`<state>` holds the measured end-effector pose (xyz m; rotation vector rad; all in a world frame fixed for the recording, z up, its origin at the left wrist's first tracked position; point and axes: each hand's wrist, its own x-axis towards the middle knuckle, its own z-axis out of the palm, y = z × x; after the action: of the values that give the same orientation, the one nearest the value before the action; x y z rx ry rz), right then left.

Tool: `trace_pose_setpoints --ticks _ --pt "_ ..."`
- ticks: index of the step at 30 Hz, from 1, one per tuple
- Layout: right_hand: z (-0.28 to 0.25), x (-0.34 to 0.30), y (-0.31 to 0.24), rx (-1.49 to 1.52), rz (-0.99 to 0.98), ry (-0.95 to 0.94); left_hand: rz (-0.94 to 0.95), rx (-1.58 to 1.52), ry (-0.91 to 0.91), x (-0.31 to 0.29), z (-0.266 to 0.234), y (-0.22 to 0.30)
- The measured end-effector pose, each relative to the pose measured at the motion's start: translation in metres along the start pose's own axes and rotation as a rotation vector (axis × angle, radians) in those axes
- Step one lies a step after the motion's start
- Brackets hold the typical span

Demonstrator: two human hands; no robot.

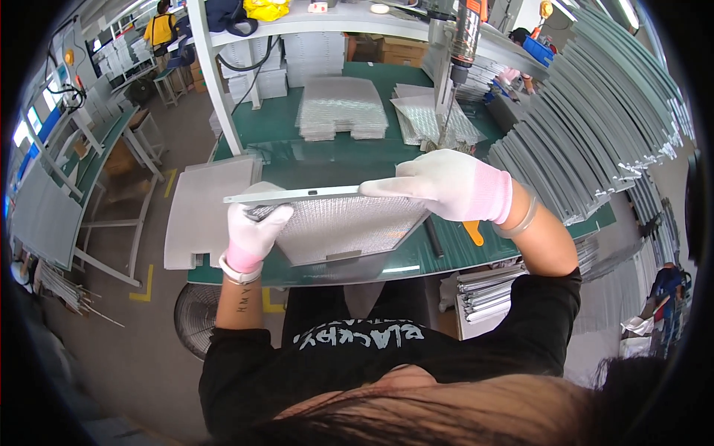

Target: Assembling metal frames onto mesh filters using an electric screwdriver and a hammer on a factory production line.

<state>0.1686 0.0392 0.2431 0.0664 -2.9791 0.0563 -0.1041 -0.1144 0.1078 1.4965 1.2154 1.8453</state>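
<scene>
Tilted over the front of the green worktable (297,167) is a silvery mesh panel (342,227) with a pale metal strip along its upper edge. My left hand (253,227), in a white and pink glove, grips the panel's left end, thumb on the near face. The gloved right hand (454,182) holds the upper edge near its right end, fingers stretched along the strip; its fingertips behind the panel are hidden. Below the right hand lie a black bar-like tool (433,238) and an orange-yellow flat tool (474,233), perhaps a scraper.
Notched pale sheets (204,212) overhang the table's left side. Another sheet stack (342,108) and crinkled silvery sheets (439,119) lie farther back. A power driver (468,37) hangs above. Many grey panels (587,119) are stacked at right. A fan (195,320) stands on the floor, left.
</scene>
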Motion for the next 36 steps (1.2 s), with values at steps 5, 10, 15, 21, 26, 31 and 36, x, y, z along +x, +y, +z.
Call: trace_pose_setpoints --ticks 5,10,15,21,26,31,36 --pt "0.014 0.024 0.008 0.248 -0.178 0.126 0.174 0.042 0.182 0.0 0.008 -0.012" --pt "0.028 0.04 0.003 0.305 0.047 0.073 0.402 0.016 0.539 0.003 0.022 -0.029" --pt "0.031 0.045 0.009 0.174 -0.077 0.129 0.547 0.001 0.595 0.019 0.023 -0.054" --pt "0.037 0.05 0.016 0.17 -0.078 0.178 0.458 0.457 0.725 0.024 0.026 -0.044" --pt "0.037 0.053 0.012 0.189 -0.083 0.185 0.476 0.588 0.68 0.022 0.016 -0.044" --pt "0.036 0.048 0.011 0.161 -0.051 0.15 0.513 0.405 0.557 0.02 0.006 -0.061" --pt "0.033 0.026 -0.004 -0.262 -0.18 0.597 0.414 0.32 0.43 0.013 -0.005 -0.07"
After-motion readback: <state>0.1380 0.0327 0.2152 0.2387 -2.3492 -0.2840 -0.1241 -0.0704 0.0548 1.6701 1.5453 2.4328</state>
